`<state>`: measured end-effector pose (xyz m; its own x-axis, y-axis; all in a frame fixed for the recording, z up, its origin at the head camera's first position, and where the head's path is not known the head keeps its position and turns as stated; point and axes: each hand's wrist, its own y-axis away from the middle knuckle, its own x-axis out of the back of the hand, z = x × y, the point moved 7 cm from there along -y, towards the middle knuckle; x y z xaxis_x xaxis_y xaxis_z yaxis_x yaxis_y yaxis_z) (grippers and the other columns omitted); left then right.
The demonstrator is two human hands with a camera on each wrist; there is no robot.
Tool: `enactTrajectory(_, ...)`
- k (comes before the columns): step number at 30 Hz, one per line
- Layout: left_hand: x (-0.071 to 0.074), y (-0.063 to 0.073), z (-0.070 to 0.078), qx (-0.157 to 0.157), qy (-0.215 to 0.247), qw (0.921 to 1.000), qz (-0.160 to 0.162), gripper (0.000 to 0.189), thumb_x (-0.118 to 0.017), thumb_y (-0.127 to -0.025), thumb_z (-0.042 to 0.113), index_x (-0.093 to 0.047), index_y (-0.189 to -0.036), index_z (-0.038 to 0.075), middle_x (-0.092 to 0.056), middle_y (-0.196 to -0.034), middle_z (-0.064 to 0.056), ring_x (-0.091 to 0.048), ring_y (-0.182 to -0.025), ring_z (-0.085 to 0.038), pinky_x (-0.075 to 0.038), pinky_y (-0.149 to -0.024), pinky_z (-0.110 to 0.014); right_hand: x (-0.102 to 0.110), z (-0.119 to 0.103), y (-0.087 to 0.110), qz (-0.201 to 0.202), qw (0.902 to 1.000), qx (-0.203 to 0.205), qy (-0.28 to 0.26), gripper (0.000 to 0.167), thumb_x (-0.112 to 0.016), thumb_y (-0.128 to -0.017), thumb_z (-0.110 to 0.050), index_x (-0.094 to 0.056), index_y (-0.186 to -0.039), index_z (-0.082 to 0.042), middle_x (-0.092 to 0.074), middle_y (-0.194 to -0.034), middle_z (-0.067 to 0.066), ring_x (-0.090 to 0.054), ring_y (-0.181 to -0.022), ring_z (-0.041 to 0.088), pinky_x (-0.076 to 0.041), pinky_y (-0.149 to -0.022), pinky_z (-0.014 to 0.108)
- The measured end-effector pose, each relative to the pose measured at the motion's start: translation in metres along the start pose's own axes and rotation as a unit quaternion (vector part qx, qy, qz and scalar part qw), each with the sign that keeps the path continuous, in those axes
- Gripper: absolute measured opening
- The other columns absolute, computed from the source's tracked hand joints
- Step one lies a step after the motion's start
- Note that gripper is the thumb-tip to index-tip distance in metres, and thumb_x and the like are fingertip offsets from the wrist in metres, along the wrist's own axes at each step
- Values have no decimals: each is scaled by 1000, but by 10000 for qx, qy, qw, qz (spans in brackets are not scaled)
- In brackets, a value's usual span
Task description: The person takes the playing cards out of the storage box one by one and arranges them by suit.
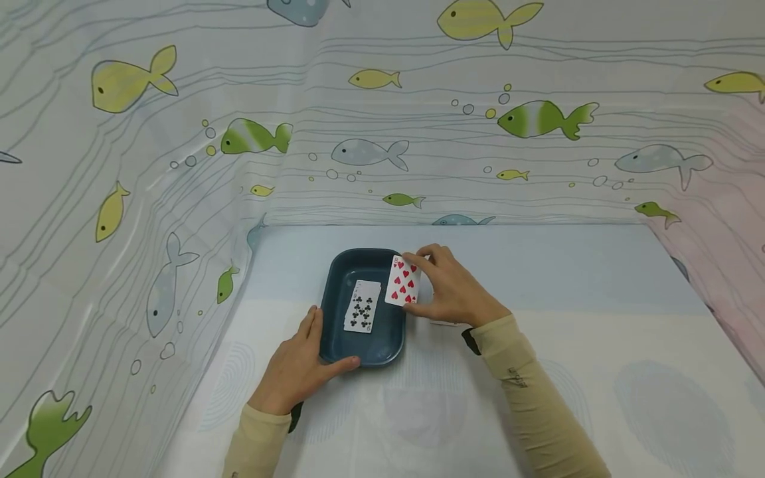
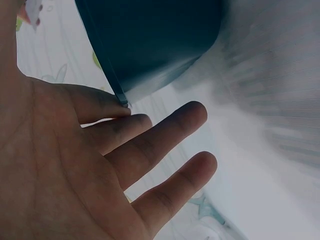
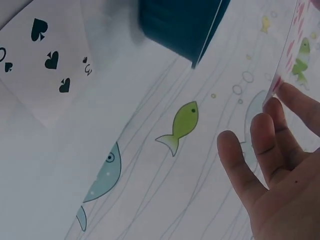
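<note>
A dark blue rectangular tray (image 1: 391,345) stands on the table, with a few overlapping playing cards inside; a clubs card (image 1: 360,312) lies face up on top. My left hand (image 1: 301,372) is at the tray's near left side, fingers along the left rim and thumb at the front edge. In the left wrist view its fingers are extended, with fingertips at the rim. My right hand (image 1: 451,285) pinches a hearts card (image 1: 402,282) between thumb and fingers, face up, over the tray's right rim. Beneath that hand, a spades card (image 3: 52,65) lies on the table, mostly hidden in the head view.
A pale cloth (image 1: 574,372) with faint round patterns covers the table. Behind and to the left hangs a white sheet (image 1: 382,113) printed with fish and wavy lines. Pink fabric (image 1: 717,245) shows on the right.
</note>
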<state>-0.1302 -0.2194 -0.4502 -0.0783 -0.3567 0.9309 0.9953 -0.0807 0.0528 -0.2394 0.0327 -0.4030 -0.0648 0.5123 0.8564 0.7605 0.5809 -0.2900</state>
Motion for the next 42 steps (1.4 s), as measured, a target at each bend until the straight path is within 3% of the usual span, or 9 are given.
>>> enactTrajectory(8,0,1,0,1,36,10000,-29,124,-69,-78,77,-23,-157,-8,-22,-163,-25,-55,-127,-44,-46,-102,-54,2,20,12,-169,9995,-271,-3,89,-87,-74,-44,-51,-150,-16,-46,-135,10,-44,-120,24,-53,-93,40)
enactTrajectory(22,1,1,0,-18,79,9999,-75,126,-64,-78,81,-22,-157,-6,-21,-164,-24,-58,-123,-44,-46,-102,-55,25,56,29,-237,9986,-432,188,88,-89,-74,-39,-52,-148,-12,-47,-136,12,-44,-120,27,-52,-89,44)
enactTrajectory(42,0,1,0,10,77,9999,-85,124,-67,-79,77,-22,-157,-6,-21,-164,-23,-58,-123,-44,-46,-102,-54,13,98,61,-840,9934,-734,273,82,-89,-74,-38,-56,-144,-11,-51,-131,15,-46,-121,32,-49,-95,51)
